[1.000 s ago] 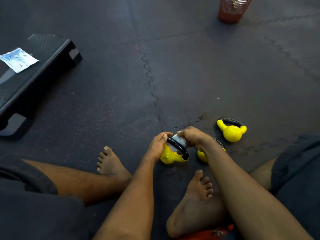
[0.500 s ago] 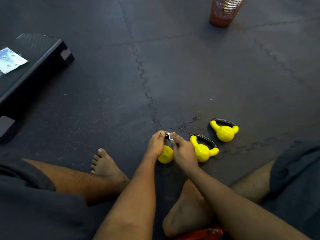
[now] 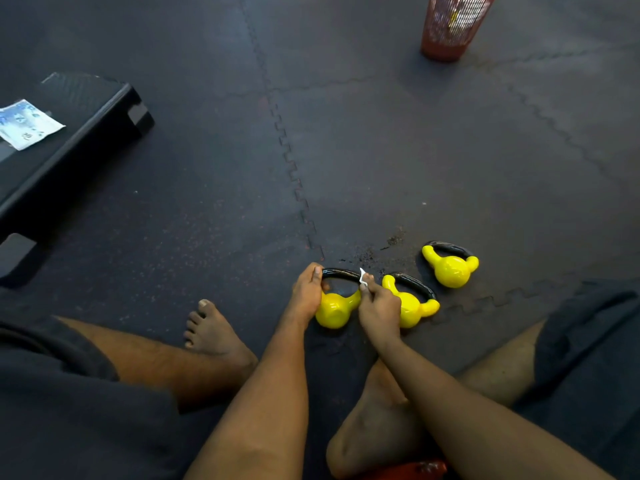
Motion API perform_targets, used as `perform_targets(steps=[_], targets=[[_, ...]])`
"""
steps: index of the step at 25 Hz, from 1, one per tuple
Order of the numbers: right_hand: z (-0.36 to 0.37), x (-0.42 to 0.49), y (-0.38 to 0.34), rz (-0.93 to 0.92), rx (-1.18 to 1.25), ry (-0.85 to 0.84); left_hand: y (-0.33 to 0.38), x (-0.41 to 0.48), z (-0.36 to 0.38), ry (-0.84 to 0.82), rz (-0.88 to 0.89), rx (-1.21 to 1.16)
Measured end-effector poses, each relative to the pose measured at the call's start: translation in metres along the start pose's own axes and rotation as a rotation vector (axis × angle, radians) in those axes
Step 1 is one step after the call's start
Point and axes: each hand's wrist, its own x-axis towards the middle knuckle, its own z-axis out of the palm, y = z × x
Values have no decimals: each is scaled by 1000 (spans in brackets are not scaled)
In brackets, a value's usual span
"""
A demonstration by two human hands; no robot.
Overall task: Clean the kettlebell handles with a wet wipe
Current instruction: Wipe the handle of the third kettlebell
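Kettlebells, three small yellow ones with black handles, lie in a row on the dark rubber floor mat (image 3: 381, 150) in front of a seated, barefoot person. The left hand (image 3: 306, 292) is closed around the left end of the black handle (image 3: 341, 273) of the nearest kettlebell (image 3: 334, 308), steadying it on its side. The right hand (image 3: 379, 308) has its fingers pinched shut on a small white wet wipe (image 3: 362, 276), pressed against the right end of that same handle. The middle kettlebell (image 3: 414, 303) lies just beside the right hand; the third kettlebell (image 3: 450, 266) rests near it, farther right. A black step platform (image 3: 72, 133) carries a wipe packet (image 3: 26, 123) at far left, and a red mesh bin (image 3: 450, 26) stands well apart at the top.
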Motion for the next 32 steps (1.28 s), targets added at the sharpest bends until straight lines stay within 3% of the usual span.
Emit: perform_targets(steps=[10, 23, 26, 28, 30, 32], targets=[[4, 30, -7, 219, -72, 171, 7, 34, 10, -21, -19, 162], [12, 59, 0, 178, 0, 141, -5, 78, 18, 40, -117, 542], [5, 60, -10, 159, 62, 109, 7, 62, 18, 55, -134, 558], [-1, 59, -19, 150, 133, 99, 26, 47, 16, 153, -83, 546], [-5, 57, -27, 147, 226, 98, 49, 33, 11, 199, 18, 416], [-11, 53, -38, 138, 306, 82, 73, 16, 6, 125, 101, 297]])
